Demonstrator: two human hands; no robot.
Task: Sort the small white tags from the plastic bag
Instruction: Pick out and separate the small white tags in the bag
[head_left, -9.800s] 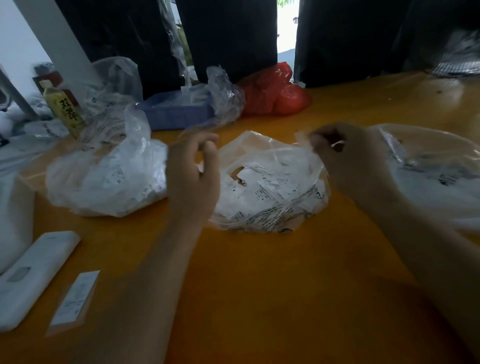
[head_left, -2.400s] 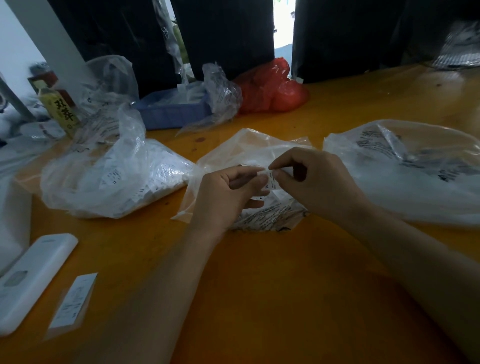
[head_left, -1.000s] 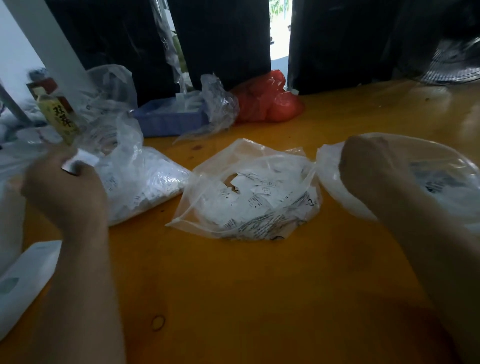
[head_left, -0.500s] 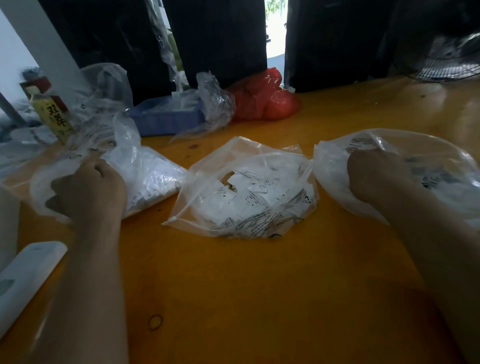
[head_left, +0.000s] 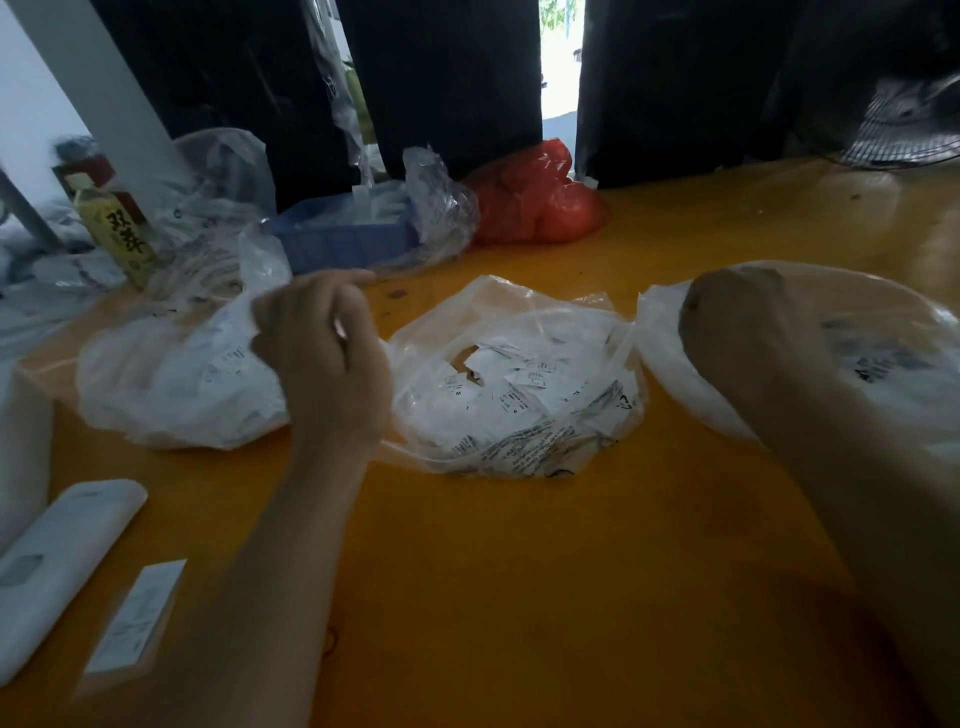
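Observation:
An open clear plastic bag (head_left: 519, 447) lies mid-table, holding several small white tags (head_left: 535, 371). A second clear bag of tags (head_left: 171, 384) sits to its left and a third (head_left: 893, 364) to its right. My left hand (head_left: 322, 353) hovers between the left and middle bags, fingers loosely curled, with nothing visible in it. My right hand (head_left: 737, 322) reaches into the mouth of the right bag; only its back shows and the fingers are hidden.
The orange table (head_left: 519, 571) carries a white remote (head_left: 57, 566) and a white label card (head_left: 137, 618) at front left. At the back stand a blue basket (head_left: 343, 239), a red bag (head_left: 535, 197), a yellow bottle (head_left: 122, 234) and a fan (head_left: 909, 124).
My left hand put a tag into the left bag, then lifted and moved right toward the middle bag. My right hand has stayed at the right bag.

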